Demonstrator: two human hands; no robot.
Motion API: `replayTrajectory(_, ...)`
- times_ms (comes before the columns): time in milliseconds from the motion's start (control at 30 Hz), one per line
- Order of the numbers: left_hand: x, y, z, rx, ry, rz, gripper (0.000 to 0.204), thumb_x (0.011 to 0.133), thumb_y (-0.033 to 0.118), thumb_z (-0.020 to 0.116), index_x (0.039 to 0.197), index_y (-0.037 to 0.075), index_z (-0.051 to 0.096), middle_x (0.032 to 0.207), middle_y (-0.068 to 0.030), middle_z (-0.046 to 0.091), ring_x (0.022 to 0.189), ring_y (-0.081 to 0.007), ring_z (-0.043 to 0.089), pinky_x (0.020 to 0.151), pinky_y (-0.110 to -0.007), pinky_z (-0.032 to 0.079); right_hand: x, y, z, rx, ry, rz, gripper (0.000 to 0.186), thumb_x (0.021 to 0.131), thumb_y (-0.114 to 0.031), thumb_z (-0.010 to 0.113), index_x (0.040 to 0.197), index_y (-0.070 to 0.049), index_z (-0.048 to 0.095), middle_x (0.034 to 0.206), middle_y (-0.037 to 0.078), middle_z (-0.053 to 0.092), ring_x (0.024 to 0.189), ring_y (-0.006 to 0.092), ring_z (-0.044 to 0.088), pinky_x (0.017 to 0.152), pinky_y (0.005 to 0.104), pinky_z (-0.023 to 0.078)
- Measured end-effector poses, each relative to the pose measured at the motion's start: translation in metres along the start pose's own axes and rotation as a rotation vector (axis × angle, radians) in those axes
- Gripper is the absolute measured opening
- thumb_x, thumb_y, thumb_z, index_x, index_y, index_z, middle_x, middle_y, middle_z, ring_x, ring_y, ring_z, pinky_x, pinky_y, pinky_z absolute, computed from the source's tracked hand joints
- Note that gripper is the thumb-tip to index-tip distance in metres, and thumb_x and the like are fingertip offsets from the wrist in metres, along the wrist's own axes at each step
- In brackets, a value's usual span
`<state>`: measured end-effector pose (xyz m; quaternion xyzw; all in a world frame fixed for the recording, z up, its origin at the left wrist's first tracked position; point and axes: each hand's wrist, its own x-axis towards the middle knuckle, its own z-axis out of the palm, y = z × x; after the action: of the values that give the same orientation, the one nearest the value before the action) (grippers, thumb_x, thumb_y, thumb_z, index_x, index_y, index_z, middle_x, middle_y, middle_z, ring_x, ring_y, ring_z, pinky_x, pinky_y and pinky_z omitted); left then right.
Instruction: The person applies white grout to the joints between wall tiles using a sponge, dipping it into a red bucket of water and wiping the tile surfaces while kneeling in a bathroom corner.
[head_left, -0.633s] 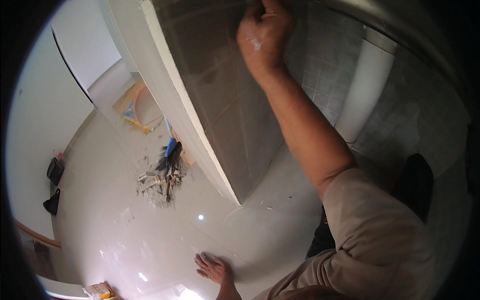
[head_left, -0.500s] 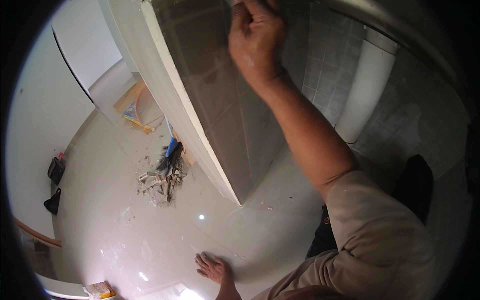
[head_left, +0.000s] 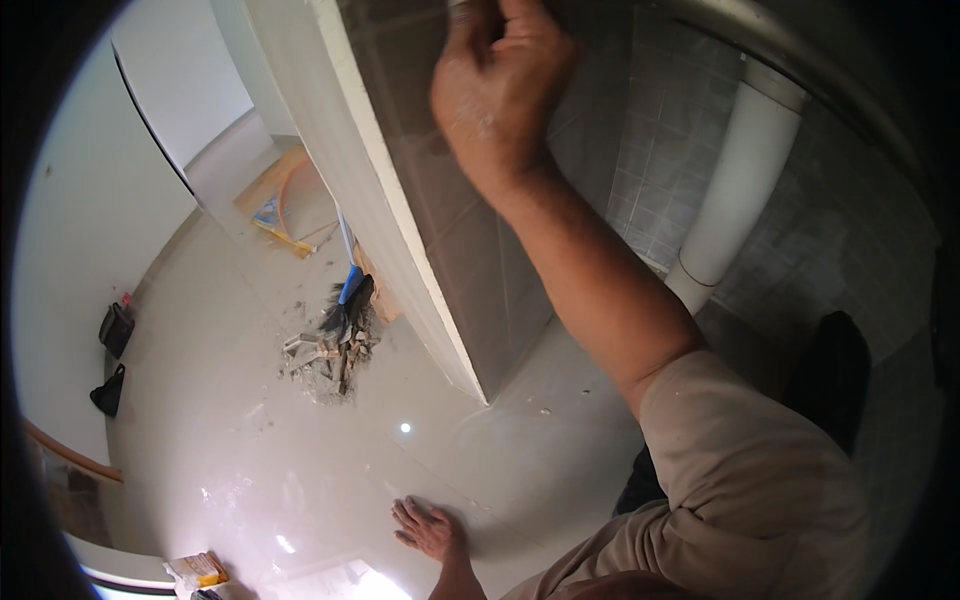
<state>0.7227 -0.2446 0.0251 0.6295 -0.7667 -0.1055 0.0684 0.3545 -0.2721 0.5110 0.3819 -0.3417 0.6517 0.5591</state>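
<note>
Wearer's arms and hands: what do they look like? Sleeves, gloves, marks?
Right hand: no glove, whitish smudges on its back. Right forearm: bare, below a creased beige short sleeve. Left hand: no glove; left sleeve not visible.

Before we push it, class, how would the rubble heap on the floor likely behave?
The rubble heap would probably scatter: its pieces look loose. Angular chunks would likely slide rather than roll, and the surrounding grit may smear.

I view remotely: jagged grey rubble (head_left: 316,352), left of the flat, dark-tiled wall (head_left: 462,270); white cylindrical pipe (head_left: 742,180), right of it.
</note>
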Motion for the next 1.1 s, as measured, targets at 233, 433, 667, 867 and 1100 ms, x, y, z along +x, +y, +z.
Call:
replayTrajectory(233, 0.0, -0.002, 0.005, 0.016, 0.05, 0.001, 0.055, 0.092, 0.032, 0.039, 0.143, 0.01, 0.038, 0.156, -0.0088, 0.03, 0.148, -0.0243, 0.02, 0.118, -0.053, 0.011, -0.01, -0.024, 0.006, 0.299, -0.214, -0.104, 0.016, 0.074, 0.009, 0.061, 0.082, -0.004, 0.065, 0.082, 0.011, 0.061, 0.073, 0.0292, 0.058, 0.069, 0.0409, 0.048)
replayTrajectory(433, -0.002, 0.001, 0.002, 0.031, 0.016, 0.005, 0.057, 0.093, 0.033, 0.036, 0.145, 0.009, 0.034, 0.157, -0.0092, 0.027, 0.148, -0.0258, 0.018, 0.119, -0.053, 0.009, -0.03, 0.077, -0.097, 0.112, -0.084, 0.7, 0.018, 0.1, -0.014, 0.055, 0.112, -0.001, 0.058, 0.105, 0.007, 0.063, 0.094, 0.0133, 0.059, 0.083, 0.0279, 0.048)
replayTrajectory(667, 0.0, -0.002, 0.004, 0.022, 0.013, 0.012, 0.057, 0.093, 0.034, 0.036, 0.144, 0.009, 0.036, 0.157, -0.0102, 0.028, 0.147, -0.027, 0.02, 0.118, -0.055, 0.009, 0.028, 0.207, -0.097, -0.023, 0.172, 0.619, 0.014, 0.09, 0.004, 0.056, 0.1, 0.001, 0.065, 0.09, 0.006, 0.063, 0.083, 0.018, 0.058, 0.078, 0.0291, 0.046)
replayTrajectory(867, -0.001, -0.002, 0.007, 0.025, 0.045, 0.009, 0.057, 0.093, 0.034, 0.034, 0.144, 0.009, 0.036, 0.157, -0.0103, 0.027, 0.148, -0.0268, 0.019, 0.119, -0.055, 0.008, 0.028, 0.221, -0.067, 0.077, 0.114, 0.604, 0.018, 0.088, 0.007, 0.053, 0.098, 0.002, 0.067, 0.094, 0.003, 0.062, 0.089, 0.0159, 0.056, 0.084, 0.027, 0.043)
replayTrajectory(1100, 0.001, -0.006, 0.011, 0.025, 0.017, 0.001, 0.06, 0.093, 0.035, 0.033, 0.147, 0.009, 0.034, 0.158, -0.0108, 0.026, 0.149, -0.0268, 0.016, 0.118, -0.056, 0.007, 0.017, 0.155, -0.039, 0.102, 0.166, 0.479, 0.018, 0.09, 0.006, 0.053, 0.101, 0.001, 0.068, 0.098, 0.005, 0.066, 0.095, 0.0174, 0.06, 0.089, 0.0281, 0.045)
